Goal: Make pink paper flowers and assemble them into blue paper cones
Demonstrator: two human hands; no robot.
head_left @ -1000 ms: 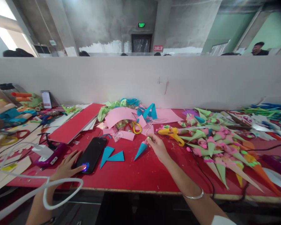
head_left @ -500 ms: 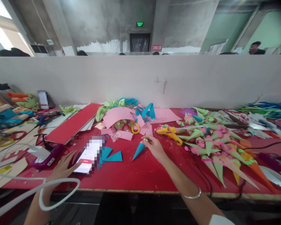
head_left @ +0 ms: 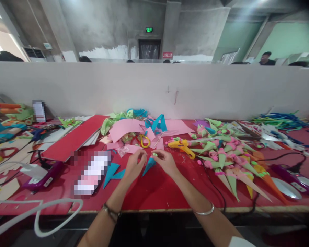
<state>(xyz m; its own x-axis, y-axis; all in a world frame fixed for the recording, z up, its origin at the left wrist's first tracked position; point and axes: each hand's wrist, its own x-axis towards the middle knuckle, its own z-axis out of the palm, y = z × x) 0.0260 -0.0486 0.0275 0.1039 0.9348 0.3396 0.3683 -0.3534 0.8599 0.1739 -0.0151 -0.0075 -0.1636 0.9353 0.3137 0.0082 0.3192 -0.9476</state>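
My right hand (head_left: 166,162) pinches a small blue paper cone (head_left: 149,165) near its wide end, the point hanging down toward the table. Light green and pink bits show at the cone's top by the fingertips. My left hand (head_left: 136,164) hovers just left of the cone, fingers loosely curled with a gap between them and nothing visible inside. Blue paper pieces (head_left: 111,171) lie left of that hand, next to a phone (head_left: 92,173) with a lit, blurred screen. To the right of my right hand rests a yellow glue gun (head_left: 181,145).
A heap of paper cones (head_left: 229,157) covers the right side. Behind my hands are pink paper sheets (head_left: 126,128) and yellow-handled scissors (head_left: 145,141). A red board (head_left: 77,137), a purple power strip (head_left: 43,178) and a looping white cable (head_left: 59,202) occupy the left.
My left hand has left the phone and moved right, beside the cone. The right hand still holds the cone. The view has shifted slightly to the right.
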